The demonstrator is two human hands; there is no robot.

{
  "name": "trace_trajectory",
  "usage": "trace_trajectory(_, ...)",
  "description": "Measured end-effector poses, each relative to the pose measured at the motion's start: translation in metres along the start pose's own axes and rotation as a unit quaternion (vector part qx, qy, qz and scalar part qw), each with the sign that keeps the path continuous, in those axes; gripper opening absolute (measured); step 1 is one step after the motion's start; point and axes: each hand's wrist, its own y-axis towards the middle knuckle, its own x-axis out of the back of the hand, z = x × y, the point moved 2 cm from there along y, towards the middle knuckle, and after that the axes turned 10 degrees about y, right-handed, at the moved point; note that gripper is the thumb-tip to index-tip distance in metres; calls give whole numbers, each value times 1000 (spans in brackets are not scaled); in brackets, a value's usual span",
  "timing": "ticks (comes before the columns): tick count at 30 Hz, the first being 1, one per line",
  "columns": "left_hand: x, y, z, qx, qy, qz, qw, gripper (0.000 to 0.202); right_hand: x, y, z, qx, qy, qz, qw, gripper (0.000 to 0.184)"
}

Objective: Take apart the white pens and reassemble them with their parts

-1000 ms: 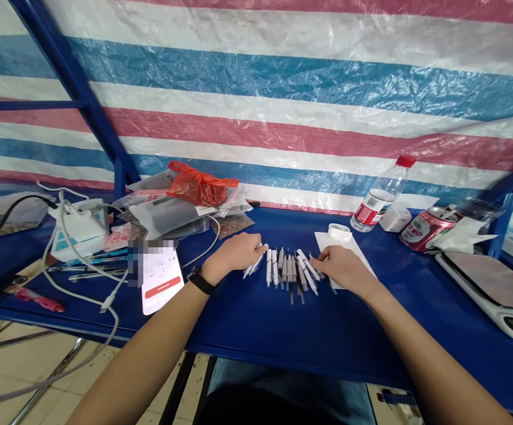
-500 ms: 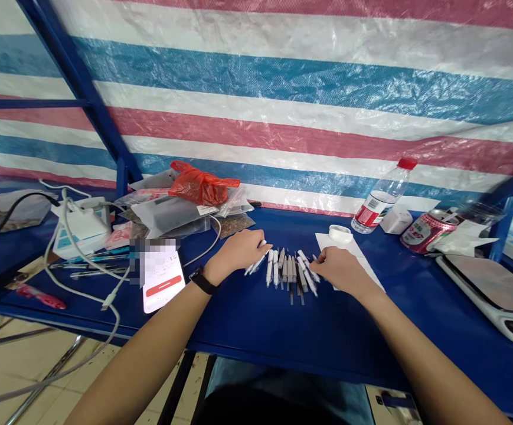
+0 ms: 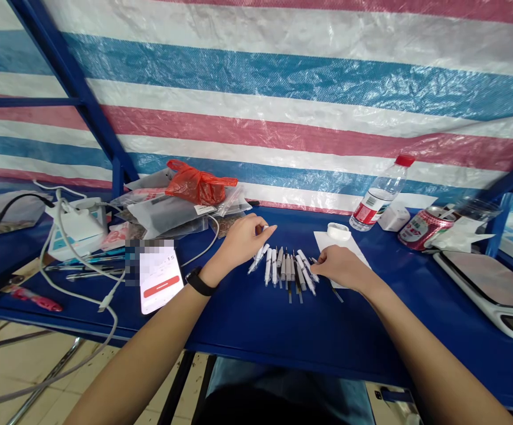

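Observation:
Several white and grey pen parts (image 3: 285, 268) lie in a row on the blue table (image 3: 283, 330). My left hand (image 3: 242, 241) is lifted a little above the row's left end, its fingers pinched on a small white pen part (image 3: 265, 227). My right hand (image 3: 342, 267) rests on the table at the right end of the row, fingers curled and touching the rightmost pieces; what they hold, if anything, is hidden. A black watch (image 3: 200, 281) is on my left wrist.
A phone (image 3: 159, 276) lies left of the row. Behind it are plastic bags with a red bag (image 3: 196, 184), cables and a white charger box (image 3: 77, 227). A white sheet (image 3: 340, 245), a water bottle (image 3: 379, 195), a can (image 3: 421, 227) and a scale (image 3: 489, 283) stand to the right.
My left hand has risen off the left end of the row with a small white part pinched in it. My right hand has shifted slightly left along the row.

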Motion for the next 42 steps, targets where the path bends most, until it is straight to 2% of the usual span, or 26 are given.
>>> trace_trajectory(2, 1, 0, 0, -6, -30, -19, 999, 33, 2, -1, 0, -5, -3, -2, 1000, 35)
trace_trajectory(5, 1, -2, -2, -30, -107, -34, 993, 31, 10, -3, -1, 11, 23, -9, 1000, 33)
trace_trajectory(7, -2, -5, -4, -48, -182, -8, 982, 30, 19, -4, -2, 37, 92, -20, 995, 27)
trace_trajectory(9, -9, -8, -7, -72, -250, 22, 965, 30, 27, -6, -3, 81, 215, -60, 971, 22)
trace_trajectory(11, -16, -13, -12, -107, -264, 26, 958, 31, 34, -7, -4, 144, 360, -143, 911, 24)
trace_trajectory(14, -29, -20, -21, -179, -203, 12, 963, 32, 35, -10, -3, 231, 505, -276, 784, 29)
trace_trajectory(15, -32, -23, -24, -199, -185, 11, 962, 32, 33, -12, -1, 250, 519, -304, 758, 29)
trace_trajectory(16, -35, -25, -27, -211, -174, 11, 962, 31, 30, -14, 1, 267, 517, -325, 746, 28)
trace_trajectory(21, -40, -32, -35, -216, -146, 12, 965, 34, 20, -23, 11, 343, 447, -370, 739, 27)
trace_trajectory(26, -38, -32, -36, -189, -167, 16, 968, 33, 16, -27, 10, 358, 423, -385, 738, 23)
trace_trajectory(28, -38, -32, -37, -193, -186, 19, 963, 32, 12, -27, 12, 375, 416, -361, 746, 20)
trace_trajectory(32, -38, -32, -37, -182, -209, 21, 961, 36, 5, -26, 18, 409, 395, -248, 784, 15)
trace_trajectory(34, -38, -31, -37, -170, -223, 33, 959, 36, 7, -24, 17, 400, 401, -232, 790, 14)
trace_trajectory(36, -37, -30, -36, -160, -237, 45, 957, 35, 13, -21, 12, 372, 427, -283, 774, 20)
trace_trajectory(39, -37, -30, -37, -156, -233, 45, 959, 36, 24, -18, 3, 336, 497, -361, 714, 32)
trace_trajectory(40, -36, -30, -37, -158, -226, 44, 960, 37, 27, -17, 1, 331, 521, -366, 696, 34)
trace_trajectory(42, -37, -31, -38, -161, -213, 45, 963, 37, 29, -17, -1, 327, 551, -355, 681, 37)
